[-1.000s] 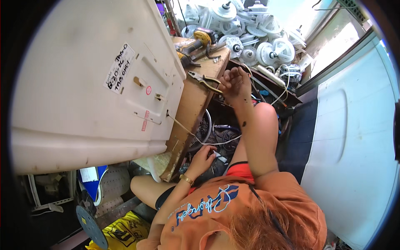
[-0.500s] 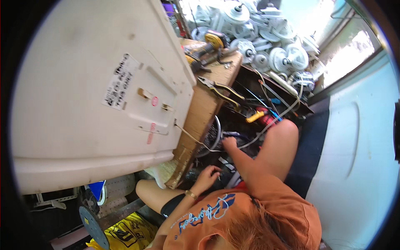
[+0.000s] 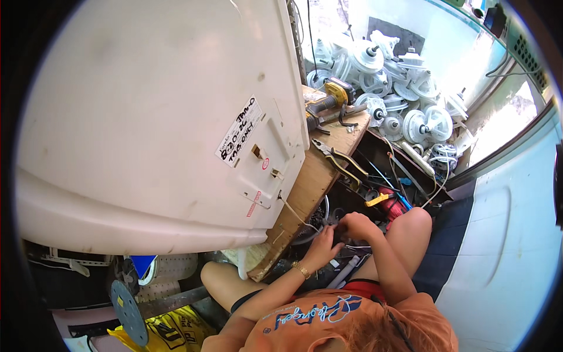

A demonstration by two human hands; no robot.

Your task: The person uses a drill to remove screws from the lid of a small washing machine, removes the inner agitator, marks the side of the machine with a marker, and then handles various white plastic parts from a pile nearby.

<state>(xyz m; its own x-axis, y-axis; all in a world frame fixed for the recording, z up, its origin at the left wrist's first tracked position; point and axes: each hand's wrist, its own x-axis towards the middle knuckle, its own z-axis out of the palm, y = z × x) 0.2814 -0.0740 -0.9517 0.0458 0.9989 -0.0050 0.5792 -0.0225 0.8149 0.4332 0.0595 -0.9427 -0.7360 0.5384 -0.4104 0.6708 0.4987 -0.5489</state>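
Observation:
My left hand (image 3: pixel 322 246) and my right hand (image 3: pixel 358 226) meet low beside the wooden bench edge (image 3: pixel 293 217), their fingers closed around a small dark item that I cannot make out, mostly hidden by them. A pale cord (image 3: pixel 298 216) runs from the big off-white plastic panel (image 3: pixel 141 146) down to near my fingers. Just behind them is a round bin (image 3: pixel 311 233) with dark bits inside. Higher on the bench lie pliers (image 3: pixel 337 158) with yellow-and-black handles, open, and a yellow-and-black power drill (image 3: pixel 328 102).
White plastic gearbox parts (image 3: pixel 375 64) are piled at the back. A yellow-handled tool (image 3: pixel 378 200), red object (image 3: pixel 393 208) and wires lie by my right knee. A pale panel (image 3: pixel 498 223) stands at right; a grey metal disc (image 3: pixel 126 311) and yellow bag (image 3: pixel 170 328) are lower left.
My right hand came down from beside the pliers to low by the bin, and my left hand moved up to join it. The view shifted, so the bench sits further right in the picture.

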